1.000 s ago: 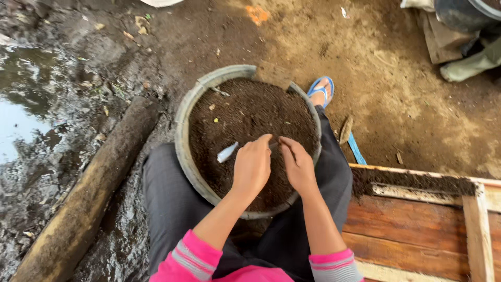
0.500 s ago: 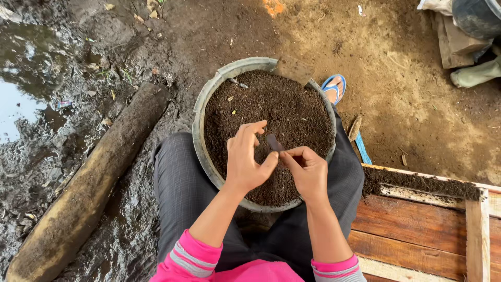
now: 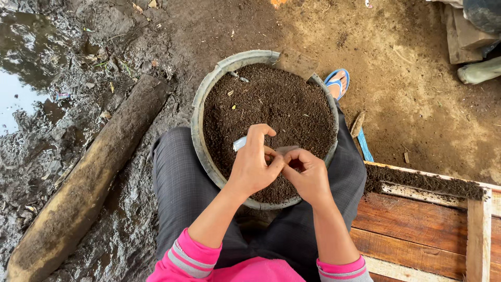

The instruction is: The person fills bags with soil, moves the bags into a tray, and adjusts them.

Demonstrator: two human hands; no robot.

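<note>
A round grey basin [image 3: 204, 99] full of dark soil [image 3: 271, 104] rests between my knees. Both hands hover over its near half, fingertips meeting. My left hand [image 3: 254, 163] pinches a small clear plastic bag [image 3: 241, 142], whose pale end sticks out to the left of my thumb. My right hand [image 3: 308, 175] pinches the other edge of the same bag, with a grey strip of it showing between the two hands. Most of the bag is hidden by my fingers.
A thick muddy log [image 3: 91, 172] lies to my left beside wet mud and a puddle [image 3: 13, 99]. A wooden frame [image 3: 433, 219] edged with soil sits at my right. My foot in a blue sandal [image 3: 337, 82] is beyond the basin. A blue-handled tool [image 3: 362, 141] lies nearby.
My hands have lifted slightly off the soil and drawn together, both now pinching the small plastic bag. The view has shifted a little.
</note>
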